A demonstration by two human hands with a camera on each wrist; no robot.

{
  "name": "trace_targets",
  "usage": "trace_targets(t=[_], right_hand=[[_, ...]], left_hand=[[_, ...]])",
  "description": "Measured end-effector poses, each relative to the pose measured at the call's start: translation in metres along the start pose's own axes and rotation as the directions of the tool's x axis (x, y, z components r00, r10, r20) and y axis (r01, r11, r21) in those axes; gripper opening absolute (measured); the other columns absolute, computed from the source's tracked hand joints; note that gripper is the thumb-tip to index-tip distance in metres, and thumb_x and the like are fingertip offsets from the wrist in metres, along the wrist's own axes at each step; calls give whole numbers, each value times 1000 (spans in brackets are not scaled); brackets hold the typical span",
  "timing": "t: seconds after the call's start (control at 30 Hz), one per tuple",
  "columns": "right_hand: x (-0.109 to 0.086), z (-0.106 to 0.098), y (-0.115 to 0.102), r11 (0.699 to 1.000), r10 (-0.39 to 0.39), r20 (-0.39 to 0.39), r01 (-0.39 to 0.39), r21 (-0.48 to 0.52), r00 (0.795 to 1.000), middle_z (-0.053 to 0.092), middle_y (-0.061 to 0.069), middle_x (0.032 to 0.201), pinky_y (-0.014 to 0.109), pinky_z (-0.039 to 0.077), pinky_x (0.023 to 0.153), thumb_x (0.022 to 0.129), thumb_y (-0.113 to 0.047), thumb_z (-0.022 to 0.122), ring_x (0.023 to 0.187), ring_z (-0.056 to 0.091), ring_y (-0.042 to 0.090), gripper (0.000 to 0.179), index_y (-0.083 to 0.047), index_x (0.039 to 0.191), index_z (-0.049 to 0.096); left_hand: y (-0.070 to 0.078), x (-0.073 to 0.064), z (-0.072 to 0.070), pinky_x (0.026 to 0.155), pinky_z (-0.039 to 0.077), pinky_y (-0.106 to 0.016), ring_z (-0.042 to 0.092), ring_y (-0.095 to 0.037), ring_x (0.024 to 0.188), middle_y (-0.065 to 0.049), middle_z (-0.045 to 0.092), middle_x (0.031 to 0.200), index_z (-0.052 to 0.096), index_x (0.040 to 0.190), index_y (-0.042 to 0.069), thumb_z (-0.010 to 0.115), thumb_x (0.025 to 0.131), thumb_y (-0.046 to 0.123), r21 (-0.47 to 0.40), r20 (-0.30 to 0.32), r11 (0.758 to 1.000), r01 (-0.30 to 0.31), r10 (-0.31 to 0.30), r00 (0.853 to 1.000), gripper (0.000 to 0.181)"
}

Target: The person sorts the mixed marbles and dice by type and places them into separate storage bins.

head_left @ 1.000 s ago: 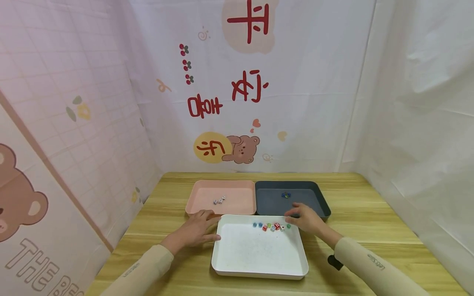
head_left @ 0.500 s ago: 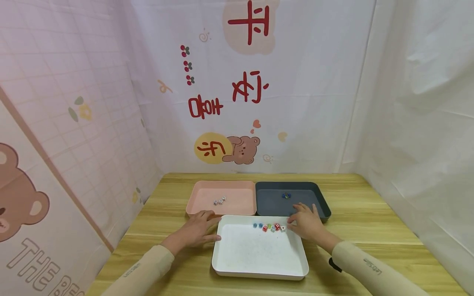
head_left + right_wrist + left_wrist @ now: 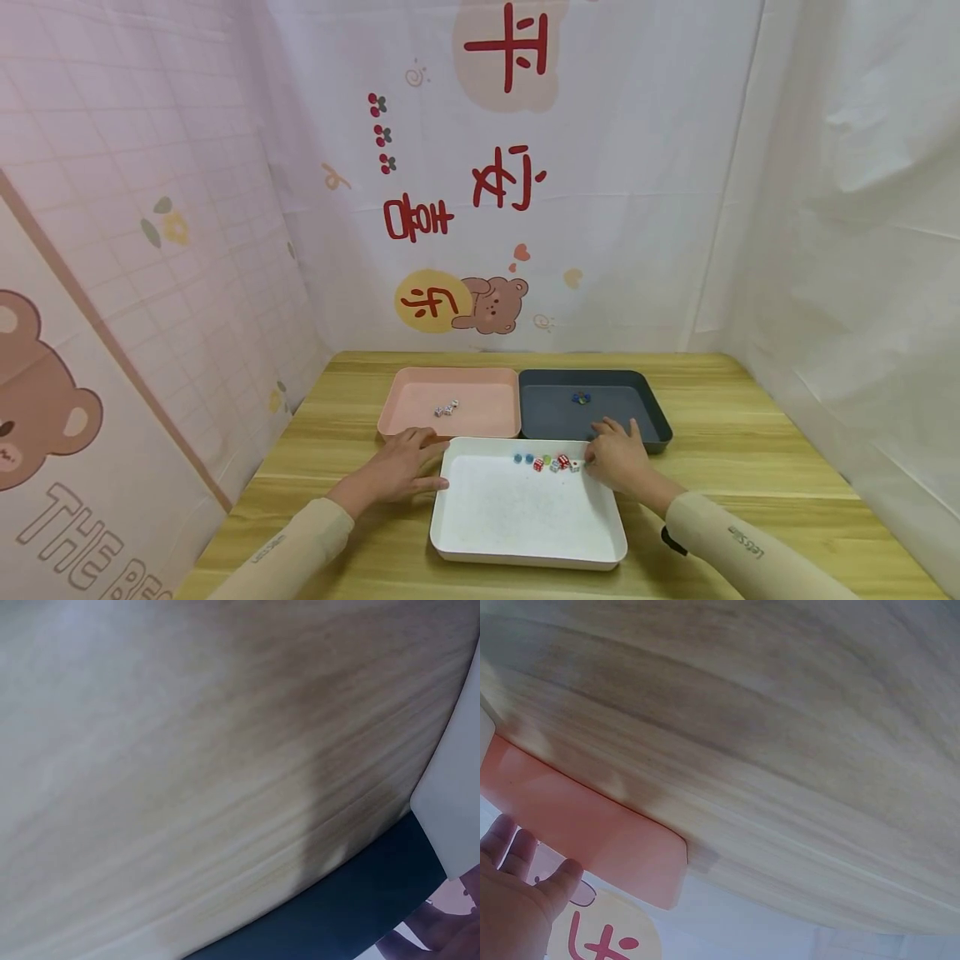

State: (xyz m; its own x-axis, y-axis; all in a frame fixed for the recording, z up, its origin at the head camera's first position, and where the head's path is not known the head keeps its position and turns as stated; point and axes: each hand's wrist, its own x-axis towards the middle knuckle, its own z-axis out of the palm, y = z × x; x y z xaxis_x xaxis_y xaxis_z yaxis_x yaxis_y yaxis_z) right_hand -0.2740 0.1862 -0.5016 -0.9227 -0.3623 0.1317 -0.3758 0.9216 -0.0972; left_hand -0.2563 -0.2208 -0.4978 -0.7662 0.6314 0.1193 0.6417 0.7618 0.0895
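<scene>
White tray (image 3: 525,521): right hand (image 3: 621,461) likely picked at right rim, grip unclear | left hand (image 3: 399,467) uncurled, left rim | next needed pinch

A wood-grained tabletop (image 3: 757,467) stands among 3 pale fabric walls (image 3: 637,167). The far wall (image 3: 645,225) carries red characters (image 3: 522,179), 3 cherry pairs (image 3: 383,135) and a small brown bear (image 3: 501,307); the left wall (image 3: 52,225), pinkish, shows a faint grid (image 3: 206,275); the right wall (image 3: 862,275) is plain and creased.

White tray (image 3: 525,521), pink tray (image 3: 487,402), dark grey-blue tray (image 3: 622,402) — red dice (image 3: 538,466), white-spotted.
</scene>
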Motion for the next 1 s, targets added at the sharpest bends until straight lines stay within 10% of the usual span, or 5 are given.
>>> trace_targets(t=[1.0], right_hand=[[-1,-13,-6,993,-12,-86,22,119,996,59,22,132,74,19,106,82,-22,79,132,43,46,4,-19,79,78]], left_hand=[[2,-1,-2,108,35,-55,40,-39,132,-21,44,143,50,146,11,50,94,63,-22,18,1000,5,-4,1000,74]])
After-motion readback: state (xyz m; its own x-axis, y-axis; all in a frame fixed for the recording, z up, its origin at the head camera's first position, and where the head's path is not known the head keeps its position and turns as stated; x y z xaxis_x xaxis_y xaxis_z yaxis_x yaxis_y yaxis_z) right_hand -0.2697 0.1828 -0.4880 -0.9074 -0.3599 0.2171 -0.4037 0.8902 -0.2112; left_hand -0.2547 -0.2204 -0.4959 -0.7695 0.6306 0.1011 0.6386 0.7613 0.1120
